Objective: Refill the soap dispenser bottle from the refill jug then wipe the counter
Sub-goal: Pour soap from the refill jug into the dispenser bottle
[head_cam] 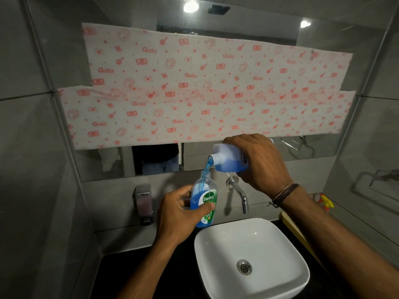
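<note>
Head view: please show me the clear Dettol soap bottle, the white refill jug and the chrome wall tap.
Clear Dettol soap bottle [203, 186]: head view, upper body above label.
White refill jug [223, 151]: head view, shoulder beside the neck.
Chrome wall tap [239, 190]: head view, middle of spout.

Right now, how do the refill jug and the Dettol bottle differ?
Pose: the refill jug is tipped spout-down; the Dettol bottle stands near upright. Look: jug is white and translucent, bottle clear with a green label. Grip: right hand holds the jug, left hand the bottle. Both are uncapped and hold blue soap.
</note>
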Demonstrator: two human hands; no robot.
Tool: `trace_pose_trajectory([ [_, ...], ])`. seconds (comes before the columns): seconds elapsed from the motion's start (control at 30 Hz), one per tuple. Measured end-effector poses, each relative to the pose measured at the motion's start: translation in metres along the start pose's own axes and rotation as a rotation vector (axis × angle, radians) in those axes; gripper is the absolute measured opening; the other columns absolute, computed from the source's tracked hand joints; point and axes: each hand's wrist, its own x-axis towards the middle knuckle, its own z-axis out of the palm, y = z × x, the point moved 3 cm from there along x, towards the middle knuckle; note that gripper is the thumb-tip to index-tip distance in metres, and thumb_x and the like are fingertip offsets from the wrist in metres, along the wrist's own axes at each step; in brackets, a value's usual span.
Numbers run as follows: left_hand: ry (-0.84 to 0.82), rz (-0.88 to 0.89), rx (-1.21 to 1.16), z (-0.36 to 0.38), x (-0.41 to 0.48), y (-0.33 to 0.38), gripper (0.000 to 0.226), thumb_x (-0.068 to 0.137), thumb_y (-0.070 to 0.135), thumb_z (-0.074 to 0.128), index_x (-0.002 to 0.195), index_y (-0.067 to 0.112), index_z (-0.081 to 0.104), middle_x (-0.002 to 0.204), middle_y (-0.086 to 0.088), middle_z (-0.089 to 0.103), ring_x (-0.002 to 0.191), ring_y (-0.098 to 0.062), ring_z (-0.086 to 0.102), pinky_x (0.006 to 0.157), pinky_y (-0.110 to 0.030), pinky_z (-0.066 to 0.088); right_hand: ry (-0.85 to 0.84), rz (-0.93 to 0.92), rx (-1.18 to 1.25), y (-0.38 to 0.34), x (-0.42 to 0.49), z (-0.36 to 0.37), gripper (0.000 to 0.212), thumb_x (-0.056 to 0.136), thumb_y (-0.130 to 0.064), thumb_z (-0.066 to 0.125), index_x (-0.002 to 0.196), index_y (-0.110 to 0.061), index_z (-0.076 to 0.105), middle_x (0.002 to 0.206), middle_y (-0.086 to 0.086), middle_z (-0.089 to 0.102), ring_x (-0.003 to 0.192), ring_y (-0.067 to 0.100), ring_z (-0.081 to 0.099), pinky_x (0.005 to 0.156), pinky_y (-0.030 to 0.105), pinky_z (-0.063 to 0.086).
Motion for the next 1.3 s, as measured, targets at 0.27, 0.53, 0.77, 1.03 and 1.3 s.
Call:
trace_pose_trajectory([
  [0.27,0.01,0.002,0.008,-0.0017,0.0009,-0.0027,0.042,0.066,0.026,0.095,0.103,0.033,0.076,0.09,0.021,0.079,0.08,-0.004,0.077,0.06,-0.016,0.058,0.01,-0.008,-0.018,0.0003,0.0006,0.002,0.076,0.055,-0.009,0.097,0.124,-0.017,0.067,0.112,0.008,0.075,0.101,0.034,0.069,0.091,0.05,0.053],
  [0.53,0.01,0.0,0.007,-0.0041,0.0012,-0.0041,0.041,0.065,0.027,0.095,0.097,0.042,0.073,0.089,0.025,0.078,0.08,-0.002,0.076,0.06,-0.016,0.058,-0.001,-0.002,-0.013,-0.0012,0.002,0.0022,0.073,0.059,-0.01,0.096,0.125,-0.016,0.067,0.115,0.009,0.074,0.104,0.034,0.068,0.095,0.05,0.051],
  [0.77,0.001,0.004,-0.002,-0.006,0.0002,-0.0037,0.042,0.065,0.026,0.095,0.097,0.042,0.072,0.089,0.025,0.078,0.08,-0.002,0.077,0.06,-0.017,0.059,-0.016,0.007,-0.026,-0.0027,0.0038,0.0024,0.073,0.061,-0.009,0.095,0.127,-0.019,0.066,0.118,0.007,0.074,0.106,0.033,0.067,0.096,0.048,0.05],
  [1.03,0.006,-0.004,0.002,-0.0071,0.001,-0.0058,0.043,0.066,0.027,0.095,0.101,0.039,0.073,0.091,0.019,0.08,0.082,-0.004,0.077,0.062,-0.02,0.06,-0.015,0.003,-0.034,-0.0018,0.0046,0.0042,0.074,0.06,-0.009,0.094,0.127,-0.02,0.066,0.117,0.005,0.074,0.105,0.031,0.066,0.094,0.048,0.051],
  [1.3,-0.007,-0.015,0.003,-0.0086,-0.0001,-0.0051,0.041,0.065,0.028,0.095,0.095,0.044,0.071,0.089,0.028,0.077,0.081,0.0,0.076,0.06,-0.016,0.059,-0.012,0.002,-0.035,-0.0005,0.0052,0.0057,0.076,0.059,-0.009,0.094,0.129,-0.021,0.065,0.119,0.005,0.073,0.107,0.032,0.066,0.096,0.05,0.051],
])
